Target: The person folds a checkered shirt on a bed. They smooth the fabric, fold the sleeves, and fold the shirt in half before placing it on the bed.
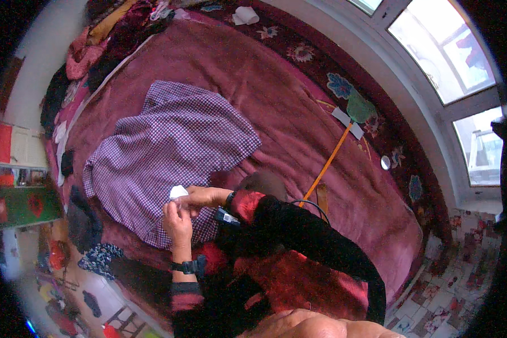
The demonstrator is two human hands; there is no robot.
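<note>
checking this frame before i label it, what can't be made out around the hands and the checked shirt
- Small white piece in the head view: both the left hand and right hand pinch it; too small to tell what it is.
- Fingers: bunched together, the grip is unclear.
- Checked shirt: its near edge is hidden behind the hands and the dark sleeve.
- Orange stick: its lower end is hidden behind that sleeve.

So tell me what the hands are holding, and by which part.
Both the left hand and the right hand pinch a small white piece by its lower edge, over the checked purple garment.
</note>
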